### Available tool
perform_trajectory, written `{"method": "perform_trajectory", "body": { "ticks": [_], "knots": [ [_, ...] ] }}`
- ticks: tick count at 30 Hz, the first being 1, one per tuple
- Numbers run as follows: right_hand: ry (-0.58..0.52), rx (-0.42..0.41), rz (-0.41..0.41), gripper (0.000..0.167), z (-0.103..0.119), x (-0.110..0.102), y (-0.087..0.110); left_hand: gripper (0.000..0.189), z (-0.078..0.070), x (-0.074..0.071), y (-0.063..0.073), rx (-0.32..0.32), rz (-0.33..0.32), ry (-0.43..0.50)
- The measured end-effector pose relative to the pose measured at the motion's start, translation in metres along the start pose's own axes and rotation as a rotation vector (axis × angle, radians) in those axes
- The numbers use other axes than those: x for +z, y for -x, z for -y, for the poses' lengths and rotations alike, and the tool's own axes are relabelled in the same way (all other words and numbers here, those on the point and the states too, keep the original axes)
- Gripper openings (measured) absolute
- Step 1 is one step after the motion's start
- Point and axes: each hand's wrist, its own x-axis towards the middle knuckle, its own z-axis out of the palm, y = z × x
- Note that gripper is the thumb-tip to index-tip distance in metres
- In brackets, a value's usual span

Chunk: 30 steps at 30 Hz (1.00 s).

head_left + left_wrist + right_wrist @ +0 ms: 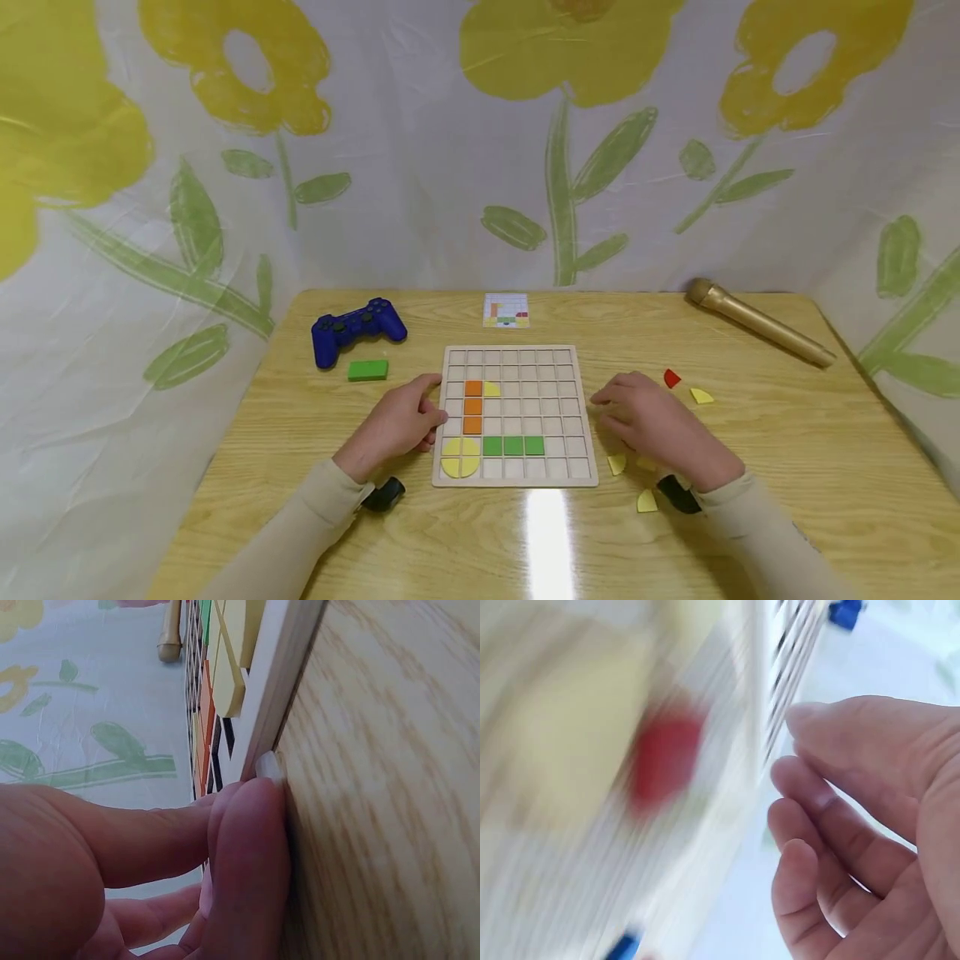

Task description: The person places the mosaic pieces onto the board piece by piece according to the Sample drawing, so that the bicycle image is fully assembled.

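Note:
A wooden grid board (pixel 517 482) lies on the table, seen whole in the head view. My left hand (pixel 401 417) touches its left edge, fingertips low against the rim in the left wrist view. My right hand (pixel 637 408) hovers just off the right edge, fingers loosely bent and nothing between thumb and fingers. On the grid stand a column of orange squares (pixel 472 407), a row of green squares (pixel 513 446), a yellow circle of quarter pieces (pixel 452 467) at lower left, and one yellow quarter piece (pixel 491 389) beside the top orange square.
Loose yellow quarter pieces (pixel 647 502) and a red one (pixel 671 378) lie around my right hand. A small pattern card (pixel 506 311) is behind the board. A blue game controller (pixel 360 327) and green block (pixel 368 371) sit left, a gold microphone (pixel 765 325) right.

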Motion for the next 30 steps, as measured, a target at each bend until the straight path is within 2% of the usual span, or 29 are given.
{"method": "perform_trajectory", "body": {
  "ticks": [8,15,20,30],
  "knots": [
    [0.053,0.085,-0.019,0.025,-0.054,-0.029,0.010,0.067,0.002,-0.003,0.002,0.017,-0.001,-0.001],
    [0.080,0.125,-0.001,0.031,-0.087,-0.035,0.014,0.066,0.003,-0.002,0.001,0.035,0.004,-0.009],
    [0.085,0.134,0.037,0.034,-0.096,-0.035,0.012,0.066,0.002,-0.002,0.002,0.029,0.001,-0.011],
    [0.100,0.119,0.050,0.023,-0.100,-0.032,0.012,0.066,0.004,-0.001,0.001,0.061,-0.005,-0.012]
  ]
}}
